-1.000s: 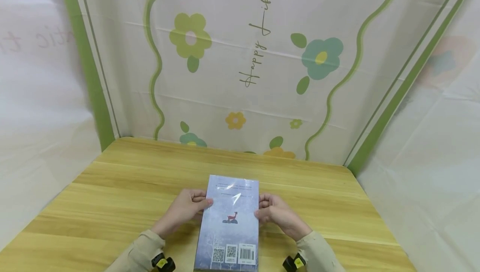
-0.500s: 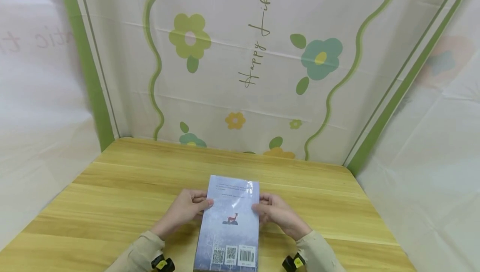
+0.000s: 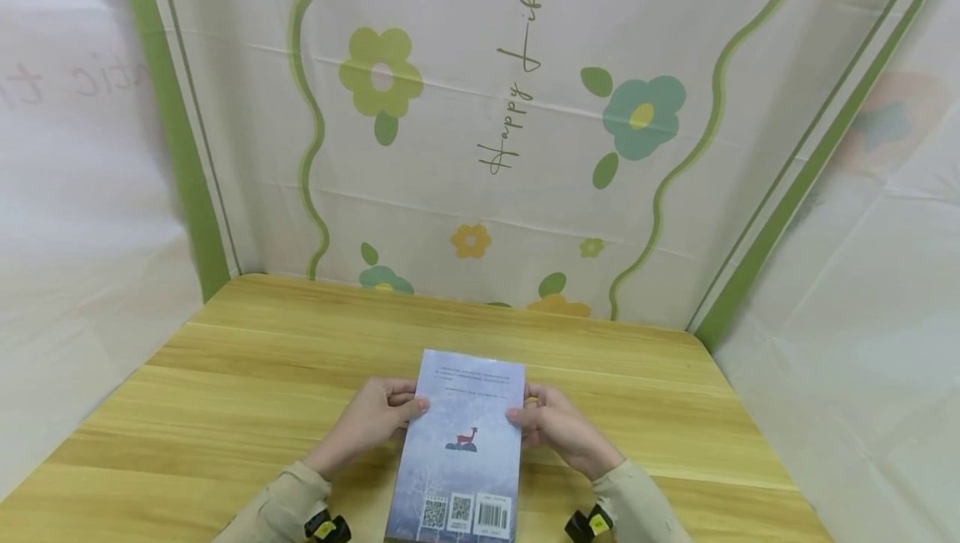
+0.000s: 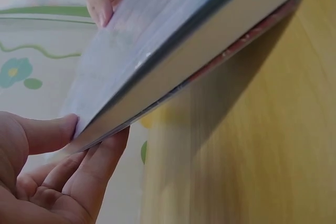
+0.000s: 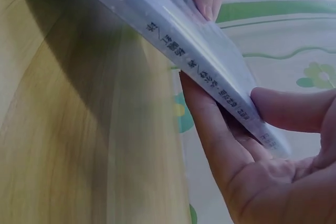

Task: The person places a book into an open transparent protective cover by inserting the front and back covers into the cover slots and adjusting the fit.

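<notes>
A pale blue-violet paperback book [image 3: 459, 460] lies between my two hands, its cover bearing a small red deer, codes and a barcode near the close end. The print faces away from me. My left hand [image 3: 375, 420] pinches the left edge, thumb on the cover and fingers beneath. On the opposite side my right hand [image 3: 558, 425] grips the spine edge the same way. The page block of the book [image 4: 210, 43] shows in the left wrist view, with a shadow on the wood below it. Printed characters run along the spine [image 5: 194, 66] in the right wrist view.
The wooden table [image 3: 225, 410] spreads out around the book. A white curtain [image 3: 450, 127] with flowers and green borders hangs behind the far edge, and pale sheets flank both sides. A black strap device [image 3: 327, 526] sits on each wrist.
The book has tilted slightly, and the glare on its cover has faded. My right thumb has moved farther onto the cover. The left hand keeps nearly the same place.
</notes>
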The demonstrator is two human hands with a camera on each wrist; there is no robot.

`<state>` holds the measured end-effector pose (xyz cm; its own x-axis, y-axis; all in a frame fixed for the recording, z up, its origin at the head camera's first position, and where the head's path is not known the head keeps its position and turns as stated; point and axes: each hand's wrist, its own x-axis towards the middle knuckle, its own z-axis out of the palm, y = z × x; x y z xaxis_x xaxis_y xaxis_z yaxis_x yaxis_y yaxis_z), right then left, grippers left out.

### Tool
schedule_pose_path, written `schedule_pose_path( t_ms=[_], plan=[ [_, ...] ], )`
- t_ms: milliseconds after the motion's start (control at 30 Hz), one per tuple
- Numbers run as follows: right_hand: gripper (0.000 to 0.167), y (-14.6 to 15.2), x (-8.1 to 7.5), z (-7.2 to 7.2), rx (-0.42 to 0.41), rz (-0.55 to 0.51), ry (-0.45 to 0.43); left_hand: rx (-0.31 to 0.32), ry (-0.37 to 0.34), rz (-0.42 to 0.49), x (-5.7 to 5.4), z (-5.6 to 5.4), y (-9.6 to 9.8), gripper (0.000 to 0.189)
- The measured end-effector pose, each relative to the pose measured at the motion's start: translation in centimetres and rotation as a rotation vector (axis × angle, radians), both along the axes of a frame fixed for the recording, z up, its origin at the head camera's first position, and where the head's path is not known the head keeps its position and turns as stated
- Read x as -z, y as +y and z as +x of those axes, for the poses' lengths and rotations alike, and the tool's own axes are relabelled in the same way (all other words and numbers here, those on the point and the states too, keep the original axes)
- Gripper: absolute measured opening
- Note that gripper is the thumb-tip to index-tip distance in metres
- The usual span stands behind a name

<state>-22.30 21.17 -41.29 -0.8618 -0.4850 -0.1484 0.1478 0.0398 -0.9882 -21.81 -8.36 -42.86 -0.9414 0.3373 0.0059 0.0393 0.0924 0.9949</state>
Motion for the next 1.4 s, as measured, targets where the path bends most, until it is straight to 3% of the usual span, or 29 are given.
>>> schedule_pose_path(
  t_ms=[500,733,1133,1400],
  plan=[
    [0.038,-0.4,-1.3,0.6,0.054,-0.004,0.039,-0.094,0.106,-0.136,-0.5,0.5,0.7,0.045],
    [0.044,-0.3,-1.7,0.8,0.064,-0.016,0.051,-0.107,0.166,-0.135,-0.6,0.7,1.1,0.044],
    [0.045,-0.7,-2.3,0.9,0.144,-0.017,0.063,-0.103,0.213,-0.210,-0.4,1.4,1.9,0.080],
    [0.043,-1.3,-2.9,1.2,0.241,-0.042,0.055,-0.206,0.338,-0.360,0.0,2.0,2.7,0.091]
  ],
)
